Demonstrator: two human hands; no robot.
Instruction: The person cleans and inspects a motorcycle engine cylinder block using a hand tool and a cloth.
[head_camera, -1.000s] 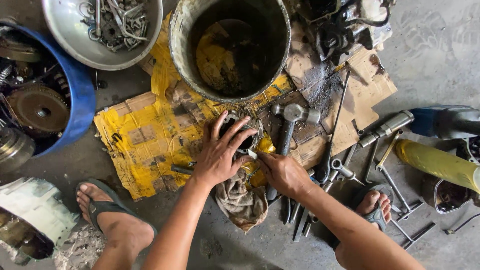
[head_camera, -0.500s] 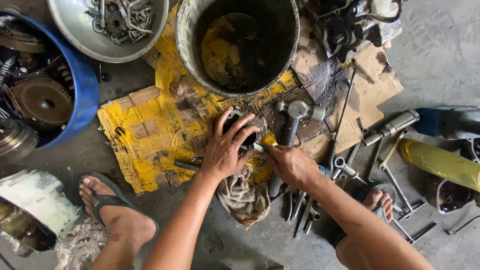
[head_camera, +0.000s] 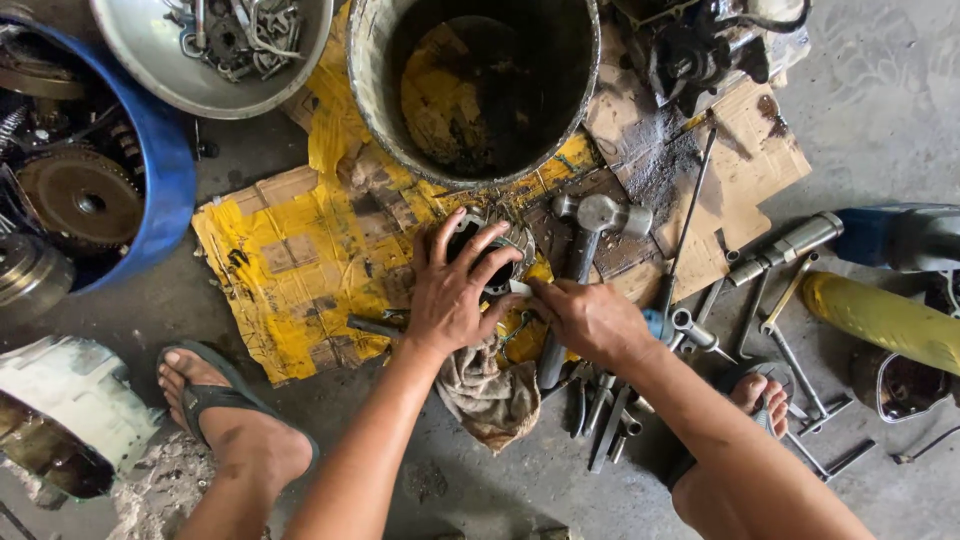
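Frame centre: left hand (head_camera: 455, 295) is spreading its grip over a round metal part (head_camera: 495, 255) lying on yellow cardboard (head_camera: 290, 260). Right hand (head_camera: 590, 320) is pinching something small at its rim. Part looks heavy, rigid, greasy; outer rim is offering the safest hold.

A flattened yellow carton (head_camera: 300, 260), printed and grimy, lies under and left of the left hand's fingers (head_camera: 470, 255). Plain brown cardboard (head_camera: 750, 160) lies beyond the right hand's fingers (head_camera: 545, 295).
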